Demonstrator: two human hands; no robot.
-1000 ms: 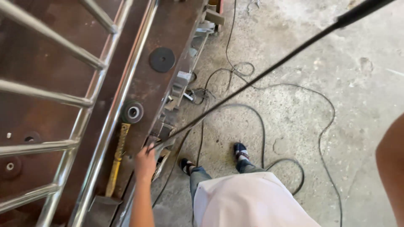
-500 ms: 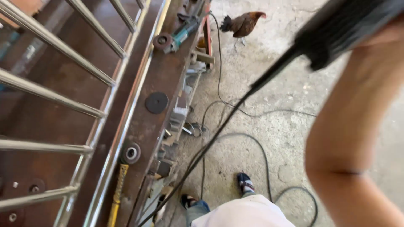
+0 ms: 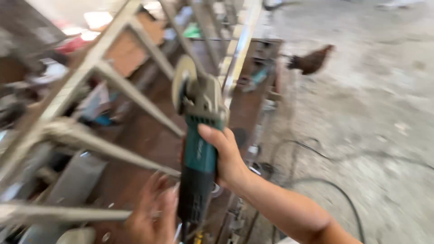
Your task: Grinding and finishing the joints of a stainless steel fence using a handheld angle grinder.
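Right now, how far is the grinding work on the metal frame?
Done: the right hand already grips the teal angle grinder, disc up. In hand: the left hand is near its lower end, blurred. Left: the disc is not yet on the metal frame; no ground spots are visible.

At frame centre the right hand (image 3: 226, 158) grips a teal angle grinder (image 3: 199, 149), disc upward. The blurred left hand (image 3: 153, 212) sits at lower centre, beside a metal bar frame (image 3: 113, 77). A brown chicken (image 3: 312, 61) stands upper right.
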